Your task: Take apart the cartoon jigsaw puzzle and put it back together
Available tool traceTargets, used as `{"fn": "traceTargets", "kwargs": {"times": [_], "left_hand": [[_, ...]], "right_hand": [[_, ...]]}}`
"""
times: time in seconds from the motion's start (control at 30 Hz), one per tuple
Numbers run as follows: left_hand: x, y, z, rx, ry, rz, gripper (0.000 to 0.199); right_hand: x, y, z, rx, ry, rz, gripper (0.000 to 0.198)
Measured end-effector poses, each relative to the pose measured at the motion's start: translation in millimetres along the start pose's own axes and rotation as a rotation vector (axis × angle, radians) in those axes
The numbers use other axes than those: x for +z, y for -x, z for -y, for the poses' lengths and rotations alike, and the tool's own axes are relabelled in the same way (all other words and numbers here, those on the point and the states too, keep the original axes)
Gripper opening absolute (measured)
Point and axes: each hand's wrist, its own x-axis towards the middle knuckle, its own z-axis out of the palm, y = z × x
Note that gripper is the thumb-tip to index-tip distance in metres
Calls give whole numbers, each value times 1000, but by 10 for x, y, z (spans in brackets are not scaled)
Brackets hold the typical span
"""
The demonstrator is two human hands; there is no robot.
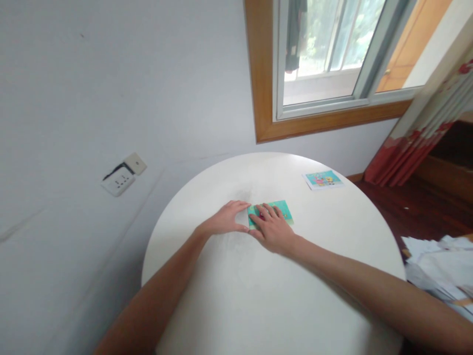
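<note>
A green-and-turquoise picture card lies flat on the round white table. My right hand rests palm down over it with fingers spread, hiding much of the printed picture. At the card's left edge, my left hand has thumb and fingers apart in a C shape. Its fingertips meet or nearly meet the card's two left corners. Nothing shows between the thumb and fingers of that hand except bare tabletop.
Another cartoon picture card, with a white border, lies at the table's far right. A wall with a socket stands at the left. Behind are a window and a red-and-white curtain. Papers are piled right of the table.
</note>
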Motion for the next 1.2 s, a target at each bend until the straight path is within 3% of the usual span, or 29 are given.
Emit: {"fn": "traceTargets", "kwargs": {"times": [0.4,0.57,0.73,0.93,1.2], "left_hand": [[41,-6,-45,-13,-32,-32,86],[144,-62,-128,-31,8,-102,78],[307,-189,-274,-20,59,-163,71],[591,-582,-650,20,81,-239,64],[1020,-1526,-1259,131,81,-297,59]], "right_hand": [[27,300,15,219,10,20,66],[91,387,-45,270,20,38,73],[-12,537,-214,313,9,33,72],[-215,825,-612,403,36,31,72],[-496,1204,-1447,559,171,-32,67]]}}
